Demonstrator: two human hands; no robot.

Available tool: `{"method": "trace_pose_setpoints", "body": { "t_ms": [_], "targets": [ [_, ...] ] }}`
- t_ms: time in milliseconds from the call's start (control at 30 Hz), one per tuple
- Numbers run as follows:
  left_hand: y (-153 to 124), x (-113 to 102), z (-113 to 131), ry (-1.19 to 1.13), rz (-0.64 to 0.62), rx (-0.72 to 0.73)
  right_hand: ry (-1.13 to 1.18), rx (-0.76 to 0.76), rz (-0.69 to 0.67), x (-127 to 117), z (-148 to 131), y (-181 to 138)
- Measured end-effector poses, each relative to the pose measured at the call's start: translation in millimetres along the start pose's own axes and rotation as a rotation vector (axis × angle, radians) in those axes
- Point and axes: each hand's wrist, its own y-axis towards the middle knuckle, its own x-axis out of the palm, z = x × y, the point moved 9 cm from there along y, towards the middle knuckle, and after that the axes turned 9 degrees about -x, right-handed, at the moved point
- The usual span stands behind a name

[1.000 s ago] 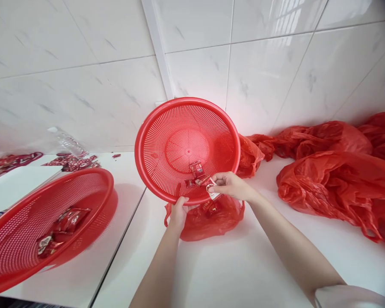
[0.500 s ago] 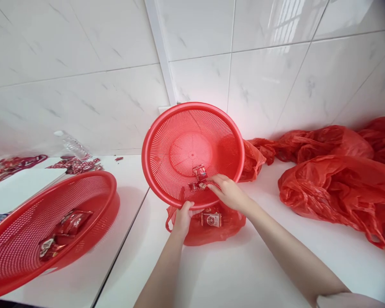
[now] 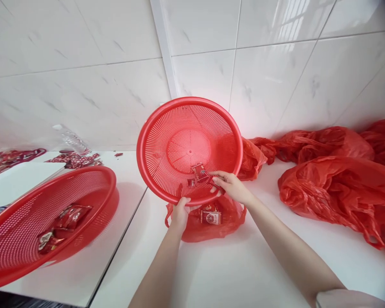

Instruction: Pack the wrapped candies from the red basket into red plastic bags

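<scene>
The round red perforated basket stands tilted over a small red bag, its lower rim gripped by the left hand; the right hand pinches a red packet inside.

Both my bare forearms reach forward from the bottom edge, converging toward the middle. My left hand is raised, fingers curled closed in a grip, thumb on top. My right hand sits just beside it, slightly higher, palm down, fingertips pinched together, pointing left.
</scene>
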Motion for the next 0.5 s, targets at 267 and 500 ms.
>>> {"method": "trace_pose_setpoints", "body": {
  "t_ms": [267, 500],
  "targets": [
    [4, -7, 8, -0.049, 0.042, 0.008, -0.365, -0.207, -0.126, 17, -32, -11],
    [-7, 14, -28, 0.061, -0.056, -0.067, -0.636, -0.333, -0.018, 24, -30, -9]
  ]
}}
